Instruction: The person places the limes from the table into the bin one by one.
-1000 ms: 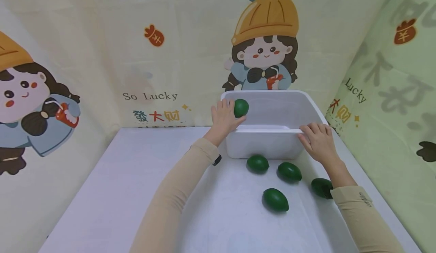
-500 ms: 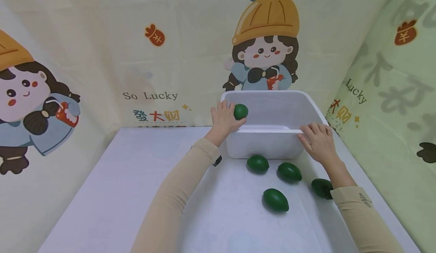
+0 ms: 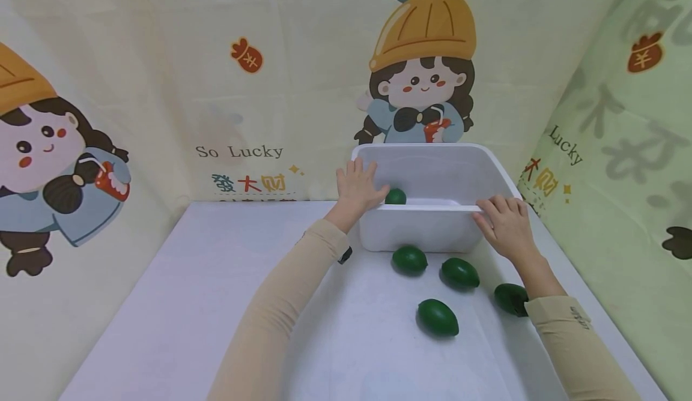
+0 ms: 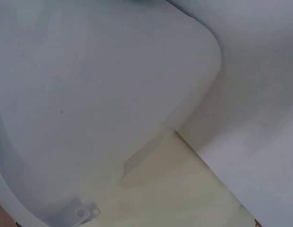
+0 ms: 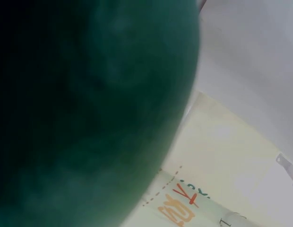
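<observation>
Bright, even light; blurry wrist views.
</observation>
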Available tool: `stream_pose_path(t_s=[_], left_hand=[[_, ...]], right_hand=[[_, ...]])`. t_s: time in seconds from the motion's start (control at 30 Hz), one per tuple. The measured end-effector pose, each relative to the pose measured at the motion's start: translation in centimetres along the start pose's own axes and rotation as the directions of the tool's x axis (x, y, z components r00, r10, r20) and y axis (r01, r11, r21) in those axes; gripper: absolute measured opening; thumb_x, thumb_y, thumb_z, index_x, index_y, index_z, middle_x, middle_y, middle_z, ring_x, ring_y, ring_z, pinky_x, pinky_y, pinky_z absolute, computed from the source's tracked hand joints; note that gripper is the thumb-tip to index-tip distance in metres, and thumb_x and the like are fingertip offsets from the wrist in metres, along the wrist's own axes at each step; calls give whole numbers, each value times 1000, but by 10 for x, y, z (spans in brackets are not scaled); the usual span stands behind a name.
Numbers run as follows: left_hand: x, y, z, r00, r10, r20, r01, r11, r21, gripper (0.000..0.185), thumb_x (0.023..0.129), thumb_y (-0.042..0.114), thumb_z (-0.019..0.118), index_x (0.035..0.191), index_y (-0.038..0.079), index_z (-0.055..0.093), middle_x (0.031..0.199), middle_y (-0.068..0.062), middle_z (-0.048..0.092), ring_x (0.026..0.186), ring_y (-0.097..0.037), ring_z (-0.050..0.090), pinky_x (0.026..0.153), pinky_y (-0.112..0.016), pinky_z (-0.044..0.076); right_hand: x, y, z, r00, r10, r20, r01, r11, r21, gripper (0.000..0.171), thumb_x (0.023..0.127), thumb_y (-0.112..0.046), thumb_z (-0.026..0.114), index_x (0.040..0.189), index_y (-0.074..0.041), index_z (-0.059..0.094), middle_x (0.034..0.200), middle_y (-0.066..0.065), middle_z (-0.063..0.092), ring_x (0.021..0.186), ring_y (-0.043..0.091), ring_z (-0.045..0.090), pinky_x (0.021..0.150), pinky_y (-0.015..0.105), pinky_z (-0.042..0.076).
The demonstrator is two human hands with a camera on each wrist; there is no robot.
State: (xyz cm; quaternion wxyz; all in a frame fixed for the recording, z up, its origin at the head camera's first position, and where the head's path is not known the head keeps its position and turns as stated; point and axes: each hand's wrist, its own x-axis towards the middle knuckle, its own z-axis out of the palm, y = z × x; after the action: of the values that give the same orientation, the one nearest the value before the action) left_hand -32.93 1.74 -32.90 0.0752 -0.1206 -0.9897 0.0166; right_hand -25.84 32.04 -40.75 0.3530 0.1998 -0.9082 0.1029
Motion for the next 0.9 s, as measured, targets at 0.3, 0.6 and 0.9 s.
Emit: stream_pose_path(t_s=[0.3,0.6,0.9], left_hand=[[-3,-1,-4,1000,24,-21,-24,999,-44,65,87,59,34,142,24,28,139,-9,29,123,-24,28,97,-46,26],[-12,0,-9,992,73,-103,-81,994,-71,63,86,58,35,139,25,33,135,-8,34,119,-24,33,92,-44,29],[-26,2,-15,980,128,-150,-147,981,-129,61,86,56,38,138,24,34,137,-9,34,122,-24,31,94,-45,28]], right_hand=[[0,-1,0,1000,7,11,-7,1000,-4,65,94,-58,17,105,-4,52,97,17,45,88,37,36,81,52,21],[0,-2,-1,1000,1,2,-1,1000,-6,64,93,-58,18,105,-4,52,96,16,44,87,36,36,81,52,21],[1,-3,-2,1000,11,12,-11,1000,-4,64,94,-57,18,105,-4,52,97,16,45,90,36,36,82,52,21]])
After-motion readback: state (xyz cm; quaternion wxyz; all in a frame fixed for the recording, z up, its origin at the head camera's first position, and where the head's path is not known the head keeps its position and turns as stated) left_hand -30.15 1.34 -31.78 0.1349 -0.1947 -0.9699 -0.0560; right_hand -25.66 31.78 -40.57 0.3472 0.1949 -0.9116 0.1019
